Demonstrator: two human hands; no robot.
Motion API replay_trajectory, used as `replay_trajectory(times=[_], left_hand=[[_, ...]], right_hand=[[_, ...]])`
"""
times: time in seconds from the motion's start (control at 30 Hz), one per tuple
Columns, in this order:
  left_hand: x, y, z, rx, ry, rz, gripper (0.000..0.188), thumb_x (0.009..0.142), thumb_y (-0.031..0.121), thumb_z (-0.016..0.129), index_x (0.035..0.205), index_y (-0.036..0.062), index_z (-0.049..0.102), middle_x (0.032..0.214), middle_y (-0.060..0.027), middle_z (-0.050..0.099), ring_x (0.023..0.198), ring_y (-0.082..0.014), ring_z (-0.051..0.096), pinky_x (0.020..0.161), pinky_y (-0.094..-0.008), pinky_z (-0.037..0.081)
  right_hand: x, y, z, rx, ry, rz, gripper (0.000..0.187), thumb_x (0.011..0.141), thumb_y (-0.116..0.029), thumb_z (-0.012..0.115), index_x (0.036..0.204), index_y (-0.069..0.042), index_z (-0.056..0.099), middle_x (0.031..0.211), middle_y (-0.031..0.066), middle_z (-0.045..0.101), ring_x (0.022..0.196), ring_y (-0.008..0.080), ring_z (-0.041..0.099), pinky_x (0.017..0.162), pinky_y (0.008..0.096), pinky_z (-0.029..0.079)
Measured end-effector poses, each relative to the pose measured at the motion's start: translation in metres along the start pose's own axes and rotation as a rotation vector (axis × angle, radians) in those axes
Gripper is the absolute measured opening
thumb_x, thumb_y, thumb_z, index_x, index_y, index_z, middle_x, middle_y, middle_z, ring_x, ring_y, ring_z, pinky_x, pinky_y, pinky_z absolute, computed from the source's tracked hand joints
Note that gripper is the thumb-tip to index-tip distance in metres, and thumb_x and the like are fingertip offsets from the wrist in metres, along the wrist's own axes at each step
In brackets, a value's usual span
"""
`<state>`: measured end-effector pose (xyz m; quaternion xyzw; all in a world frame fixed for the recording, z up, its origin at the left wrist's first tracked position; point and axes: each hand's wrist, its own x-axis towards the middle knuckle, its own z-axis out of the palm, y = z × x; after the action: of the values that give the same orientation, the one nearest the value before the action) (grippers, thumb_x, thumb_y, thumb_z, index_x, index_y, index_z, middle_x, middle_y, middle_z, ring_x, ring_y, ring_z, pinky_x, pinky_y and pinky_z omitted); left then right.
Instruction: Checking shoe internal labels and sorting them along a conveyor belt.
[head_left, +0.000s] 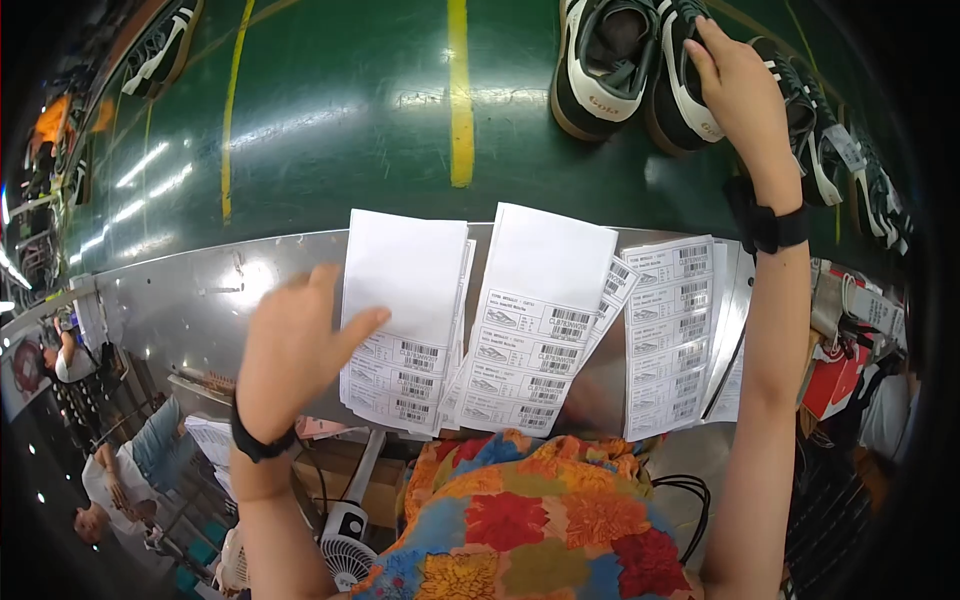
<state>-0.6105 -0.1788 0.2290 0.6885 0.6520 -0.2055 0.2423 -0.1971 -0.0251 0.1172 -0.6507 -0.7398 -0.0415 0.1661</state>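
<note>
My left hand (290, 345) hovers over the left edge of a stack of label sheets (400, 275), thumb stretched out and fingers slightly blurred; nothing shows in it. At the upper right, my right hand (742, 95) has its thumb and forefinger at the laces and opening of a black-and-white sneaker (680, 90); its other fingers are hidden. Another sneaker (598, 85) of the same kind stands just left of that one. In the middle lies a second stack of label sheets (550, 255), partly blank and printed with barcodes, fanned over more sheets.
A third label stack (668, 340) lies right on the metal ledge (215, 280). Beyond runs a green belt (350, 110) with yellow lines. More sneakers (815, 130) line its right side; one shoe (162, 45) stands far left. A small fan (347, 550) is below, beside my left forearm.
</note>
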Motion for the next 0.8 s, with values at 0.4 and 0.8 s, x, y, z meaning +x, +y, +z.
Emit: replay_trajectory(times=[0.4,0.8], left_hand=[[-0.041,-0.035,0.1,-0.385,0.175,-0.152,0.064,0.066,0.03,0.09,0.105,-0.0048,0.053,0.101,-0.0197,0.057,0.092,-0.0359,0.06,0.079,-0.0385,0.051],[-0.086,-0.029,0.061,-1.622,-0.065,0.045,0.048,0.096,0.007,0.059,0.139,-0.0035,0.039,0.126,-0.0135,0.061,0.115,-0.019,0.06,0.098,-0.0336,0.049]], right_hand=[[-0.125,-0.153,-0.059,0.656,-0.037,-0.301,0.02,0.082,-0.017,0.072,0.093,-0.001,0.068,0.105,0.0153,0.069,0.102,0.033,0.062,0.086,0.0405,0.052],[-0.201,-0.223,-0.082,1.498,-0.809,0.093,0.036,0.099,-0.027,0.058,0.114,0.006,0.06,0.093,0.0217,0.071,0.083,0.032,0.07,0.072,0.0379,0.054]])
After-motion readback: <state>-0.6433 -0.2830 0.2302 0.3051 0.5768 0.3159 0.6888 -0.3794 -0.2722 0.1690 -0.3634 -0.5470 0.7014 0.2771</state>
